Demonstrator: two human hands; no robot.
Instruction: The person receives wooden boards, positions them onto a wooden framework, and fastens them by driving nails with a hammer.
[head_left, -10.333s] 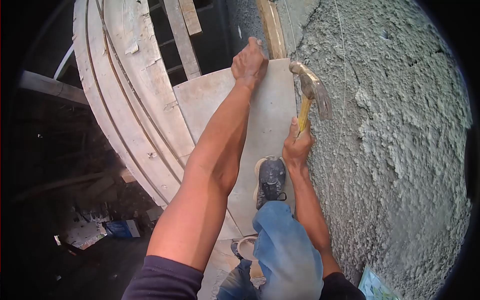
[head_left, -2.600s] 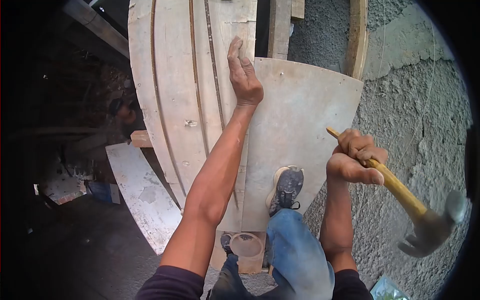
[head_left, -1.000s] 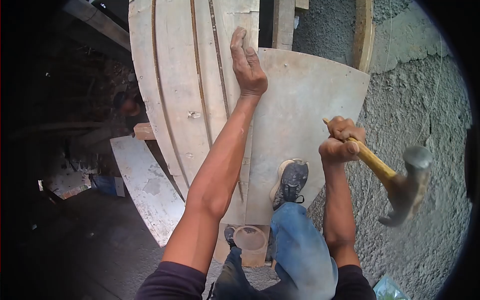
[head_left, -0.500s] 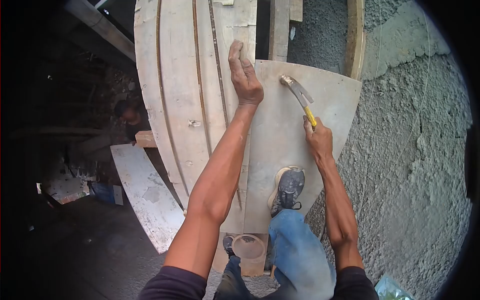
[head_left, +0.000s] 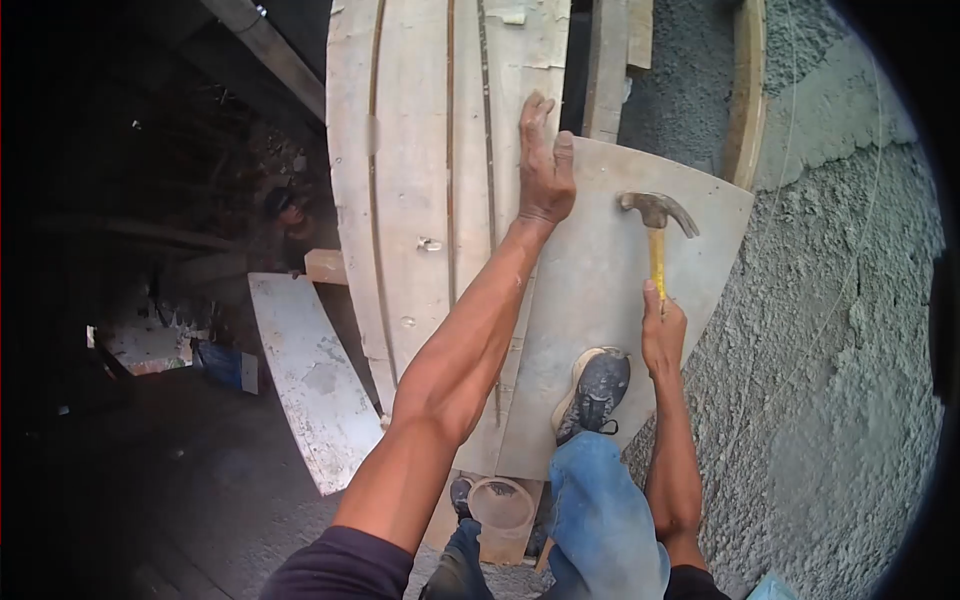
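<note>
My left hand (head_left: 547,170) lies on the edge of the long pale boards (head_left: 420,180), beside the upper left corner of a smooth curved panel (head_left: 600,260). Its fingers are stretched out and hold nothing. My right hand (head_left: 663,330) is wrapped round the yellow handle of a claw hammer (head_left: 656,215), whose head is over the upper part of the panel. Whether the hammer touches the panel I cannot tell. My shoe (head_left: 595,392) rests on the lower part of the panel.
A rough cement wall (head_left: 810,350) rises on the right. Wooden beams (head_left: 605,75) show beyond the panel. Below left, a person (head_left: 292,215) is near a loose whitish panel (head_left: 315,375) and a wood block (head_left: 325,267). A round-topped container (head_left: 502,510) stands near my other foot.
The hammer swung from out on the right over to the panel, and its head now sits lower and further right than half a second ago. The view has shifted; the person below has turned upward.
</note>
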